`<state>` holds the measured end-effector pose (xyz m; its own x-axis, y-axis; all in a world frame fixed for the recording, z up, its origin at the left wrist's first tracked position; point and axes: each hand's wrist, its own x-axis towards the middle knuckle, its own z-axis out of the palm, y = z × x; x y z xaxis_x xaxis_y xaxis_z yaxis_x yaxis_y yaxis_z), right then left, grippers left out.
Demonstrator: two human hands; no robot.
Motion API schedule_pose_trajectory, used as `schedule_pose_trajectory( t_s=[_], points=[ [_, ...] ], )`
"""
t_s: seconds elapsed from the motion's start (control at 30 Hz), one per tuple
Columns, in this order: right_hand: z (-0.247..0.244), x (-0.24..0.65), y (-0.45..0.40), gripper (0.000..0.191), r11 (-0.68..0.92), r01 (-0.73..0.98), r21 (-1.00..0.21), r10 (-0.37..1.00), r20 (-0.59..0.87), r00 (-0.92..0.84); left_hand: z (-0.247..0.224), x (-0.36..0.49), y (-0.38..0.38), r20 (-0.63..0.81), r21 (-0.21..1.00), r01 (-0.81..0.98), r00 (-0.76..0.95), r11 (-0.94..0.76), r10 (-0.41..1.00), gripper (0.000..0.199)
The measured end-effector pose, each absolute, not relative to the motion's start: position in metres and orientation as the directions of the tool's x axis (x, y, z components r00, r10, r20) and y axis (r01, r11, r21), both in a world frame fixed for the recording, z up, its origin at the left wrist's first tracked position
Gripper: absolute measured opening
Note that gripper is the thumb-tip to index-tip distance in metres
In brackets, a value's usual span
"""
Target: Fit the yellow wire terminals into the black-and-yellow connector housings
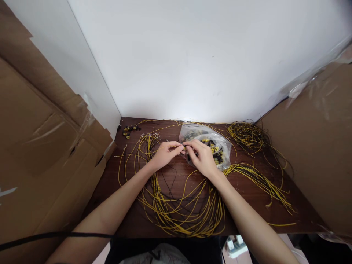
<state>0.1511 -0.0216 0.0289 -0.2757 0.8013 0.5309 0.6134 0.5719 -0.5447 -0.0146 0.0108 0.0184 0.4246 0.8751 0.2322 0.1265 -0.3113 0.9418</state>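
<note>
My left hand (pixel 168 152) pinches the end of a thin yellow wire (pixel 162 148) between thumb and fingers. Close against its fingertips, my right hand (pixel 200 154) pinches a small black connector (pixel 184 146), largely covered by the fingers. Behind and under the right hand lies a clear plastic bag (pixel 224 141) holding small black and yellow connectors (pixel 216 148). A large looped bundle of yellow and black wires (pixel 189 229) spreads below both hands, its white-tipped ends (pixel 150 136) gathered left of my left hand.
Several loose black and yellow connectors (pixel 128 132) lie at the back left of the brown table (pixel 176 176). A tangled wire coil (pixel 246 135) sits at the back right. Cardboard sheets (pixel 49 146) flank both sides, and a white wall (pixel 192 62) closes the back.
</note>
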Motion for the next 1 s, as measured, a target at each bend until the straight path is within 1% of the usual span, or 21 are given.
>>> schedule_pose_trajectory(
  t_s=[0.27, 0.5, 1.0],
  points=[
    [0.0280, 0.1523, -0.0199, 0.023, 0.586, 0.603, -0.541, 0.791, 0.543, -0.282, 0.0199, -0.0146, 0.0096, 0.196, 0.959, 0.108, 0.416, -0.262, 0.888, 0.020],
    [0.0274, 0.1538, -0.0191, 0.020, 0.596, 0.602, -0.532, 0.779, 0.564, -0.274, 0.0170, -0.0144, 0.0106, 0.210, 0.959, 0.098, 0.388, -0.266, 0.898, 0.019],
    [0.0266, 0.1553, -0.0186, 0.016, 0.607, 0.575, -0.548, 0.775, 0.568, -0.277, 0.0149, -0.0164, 0.0123, 0.266, 0.914, 0.191, 0.383, -0.358, 0.884, 0.019]
  ],
)
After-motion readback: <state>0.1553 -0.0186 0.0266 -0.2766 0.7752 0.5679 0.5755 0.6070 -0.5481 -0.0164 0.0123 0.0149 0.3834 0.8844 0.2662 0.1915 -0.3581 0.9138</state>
